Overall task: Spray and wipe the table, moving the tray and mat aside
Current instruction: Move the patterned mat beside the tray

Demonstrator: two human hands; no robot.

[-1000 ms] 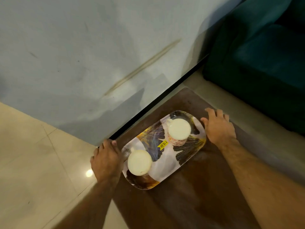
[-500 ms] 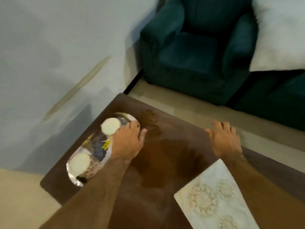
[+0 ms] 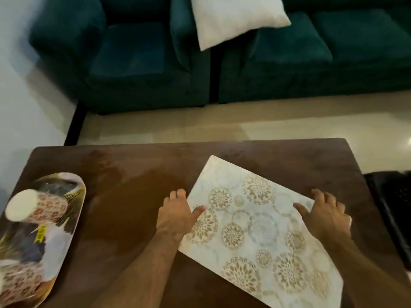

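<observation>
A pale mat with gold flower rings (image 3: 255,230) lies askew on the brown table (image 3: 124,178), right of middle. My left hand (image 3: 178,214) is at the mat's left edge, thumb on top and fingers curled down at the edge. My right hand (image 3: 324,214) rests over the mat's right edge, thumb on the mat and fingers spread past it. The patterned oval tray (image 3: 76,210) sits at the table's left end and carries two floral cups with cream lids (image 3: 35,207). A darker, wet-looking patch covers the wood between tray and mat.
A teal sofa (image 3: 133,58) with a white cushion (image 3: 233,18) stands beyond the table across a strip of pale floor. A white wall is at the left. A black object (image 3: 393,207) lies off the table's right edge.
Both hands let go of the tray and moved right to the mat. The view swung right, so the tray is now at the far left.
</observation>
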